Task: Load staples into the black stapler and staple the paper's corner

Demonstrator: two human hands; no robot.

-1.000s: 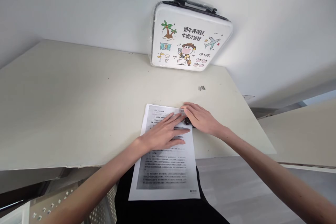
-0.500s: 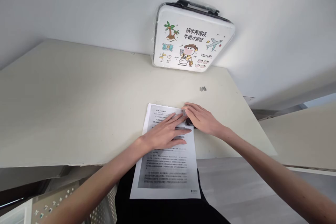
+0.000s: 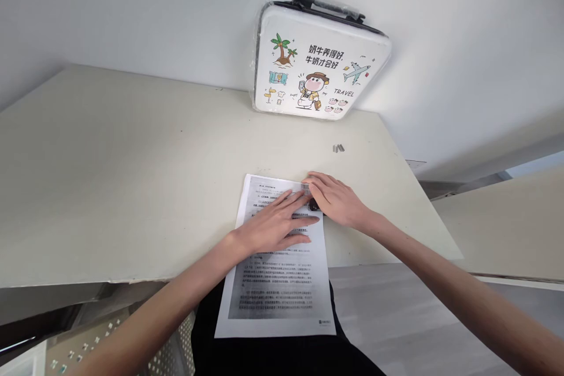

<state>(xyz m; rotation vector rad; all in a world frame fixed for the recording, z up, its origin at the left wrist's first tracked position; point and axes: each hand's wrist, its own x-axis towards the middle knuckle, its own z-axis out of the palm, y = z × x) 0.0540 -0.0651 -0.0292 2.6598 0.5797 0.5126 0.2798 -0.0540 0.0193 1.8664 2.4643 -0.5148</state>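
A printed sheet of paper [image 3: 277,299], possibly more than one, lies on the table with its lower end hanging past the front edge. My left hand [image 3: 275,226] rests flat on its upper part, fingers spread. At the sheet's upper right edge, my right hand [image 3: 337,200] is closed over a small black object [image 3: 314,204], which looks like a stapler. Most of that object is hidden under the palm and fingers. Beyond the right hand, a few short grey strips [image 3: 338,148], apparently staples, lie on the table.
Against the wall at the back of the pale table [image 3: 132,176] stands a white case [image 3: 324,64] with cartoon prints and a black handle. A perforated light-coloured container [image 3: 94,343] is below the table at lower left. Grey flooring [image 3: 388,311] shows at lower right.
The view has shifted slightly. Both hands keep nearly the same place on the paper, and the right hand is still closed over the black object.
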